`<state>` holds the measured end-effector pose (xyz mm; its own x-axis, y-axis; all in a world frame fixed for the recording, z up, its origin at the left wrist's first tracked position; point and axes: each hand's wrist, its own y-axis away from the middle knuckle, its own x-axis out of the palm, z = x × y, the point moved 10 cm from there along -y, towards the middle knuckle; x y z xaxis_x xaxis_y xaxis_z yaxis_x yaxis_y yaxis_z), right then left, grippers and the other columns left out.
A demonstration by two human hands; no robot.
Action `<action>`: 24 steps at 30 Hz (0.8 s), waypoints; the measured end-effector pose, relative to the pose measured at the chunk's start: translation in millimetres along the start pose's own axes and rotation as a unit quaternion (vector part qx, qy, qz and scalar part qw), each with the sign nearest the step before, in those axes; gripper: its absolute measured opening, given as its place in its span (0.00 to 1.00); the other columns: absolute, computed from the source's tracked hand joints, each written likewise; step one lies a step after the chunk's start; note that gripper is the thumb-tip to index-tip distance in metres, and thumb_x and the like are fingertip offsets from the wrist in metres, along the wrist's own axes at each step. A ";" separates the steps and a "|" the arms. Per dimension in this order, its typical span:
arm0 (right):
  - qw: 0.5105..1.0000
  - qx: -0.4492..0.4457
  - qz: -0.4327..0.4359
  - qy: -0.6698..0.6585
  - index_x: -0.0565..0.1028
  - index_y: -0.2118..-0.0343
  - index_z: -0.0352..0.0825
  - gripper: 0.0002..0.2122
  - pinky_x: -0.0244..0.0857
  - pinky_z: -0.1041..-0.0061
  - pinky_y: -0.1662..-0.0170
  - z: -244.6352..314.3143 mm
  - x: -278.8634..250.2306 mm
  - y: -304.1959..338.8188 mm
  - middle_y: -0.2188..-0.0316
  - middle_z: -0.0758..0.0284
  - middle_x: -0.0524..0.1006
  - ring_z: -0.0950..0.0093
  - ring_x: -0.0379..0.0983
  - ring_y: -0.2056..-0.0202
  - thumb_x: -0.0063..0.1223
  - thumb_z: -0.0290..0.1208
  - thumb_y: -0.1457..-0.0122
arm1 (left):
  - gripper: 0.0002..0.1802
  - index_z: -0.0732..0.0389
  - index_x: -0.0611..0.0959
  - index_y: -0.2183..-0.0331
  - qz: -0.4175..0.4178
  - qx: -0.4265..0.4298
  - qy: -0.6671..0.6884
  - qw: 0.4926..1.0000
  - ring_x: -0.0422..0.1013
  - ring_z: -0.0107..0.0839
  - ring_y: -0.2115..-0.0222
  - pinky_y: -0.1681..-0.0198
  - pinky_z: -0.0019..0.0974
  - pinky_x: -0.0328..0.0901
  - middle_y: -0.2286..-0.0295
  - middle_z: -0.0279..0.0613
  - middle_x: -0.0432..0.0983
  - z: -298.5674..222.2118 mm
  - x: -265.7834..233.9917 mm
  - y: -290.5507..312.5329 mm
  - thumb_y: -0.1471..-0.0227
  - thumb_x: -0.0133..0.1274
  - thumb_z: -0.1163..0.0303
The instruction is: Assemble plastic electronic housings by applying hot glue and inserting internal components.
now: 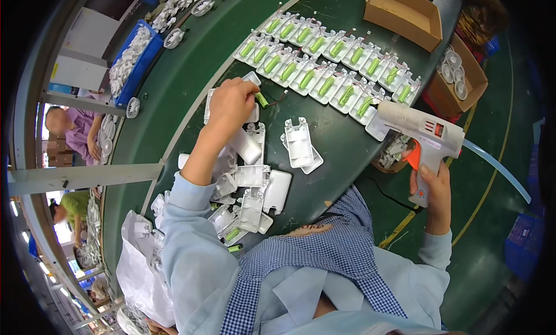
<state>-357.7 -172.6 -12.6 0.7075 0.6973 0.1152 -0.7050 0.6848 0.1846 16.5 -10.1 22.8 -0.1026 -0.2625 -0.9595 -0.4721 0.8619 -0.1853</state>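
My right hand [435, 190] is wrapped round the handle of a white hot glue gun [425, 128] with an orange trigger and a pale blue glue stick trailing from its back. The gun's nozzle is over a white plastic shell [377, 130] at the near end of the rows. In my left hand [229, 105] a green battery [262, 99] with thin wires is pinched at the fingertips, above a pile of white plastic shells [252, 175]. Two rows of white shells with green batteries [346, 95] in them lie across the green table. Two loose shells [299, 142] are stacked in the middle.
An open cardboard box [402, 13] stands at the table's far right, and another carton [469, 74] holds round white parts. A blue bin [136, 59] of white parts is at the upper left. A white bag [142, 271] hangs at lower left. Two people [78, 126] work beyond a metal post.
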 end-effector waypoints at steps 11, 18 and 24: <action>0.999 0.037 -0.002 0.021 0.65 0.52 0.25 0.21 0.61 0.80 0.79 -1.6 -20.9 28.5 0.66 0.62 0.77 0.79 0.67 0.82 0.50 0.34 0.44 | 0.12 0.60 0.83 0.70 0.066 0.131 -0.077 0.986 0.71 0.43 0.64 0.64 0.43 0.67 0.70 0.43 0.73 -21.7 20.0 -3.1 0.61 0.53 0.82; 0.996 0.061 -0.001 0.066 0.65 0.53 0.26 0.22 0.57 0.82 0.81 -7.9 -24.1 35.9 0.64 0.61 0.76 0.80 0.66 0.84 0.53 0.38 0.44 | 0.08 0.60 0.82 0.73 0.066 0.141 -0.075 0.985 0.71 0.42 0.64 0.64 0.42 0.67 0.69 0.42 0.74 -34.1 22.1 -4.5 0.62 0.60 0.78; 0.996 0.078 0.001 0.053 0.65 0.53 0.26 0.19 0.62 0.80 0.78 -8.2 -25.3 32.7 0.71 0.63 0.76 0.79 0.68 0.82 0.51 0.33 0.43 | 0.08 0.61 0.82 0.73 0.048 0.110 -0.003 0.993 0.72 0.42 0.66 0.64 0.42 0.67 0.69 0.42 0.75 -30.5 22.4 -2.1 0.62 0.63 0.73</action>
<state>-399.1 -166.1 -17.5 0.6904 0.7233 0.0134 -0.6850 0.6475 0.3339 -11.5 -31.1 8.2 -0.1319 -0.1726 -0.9761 -0.2582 0.9567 -0.1343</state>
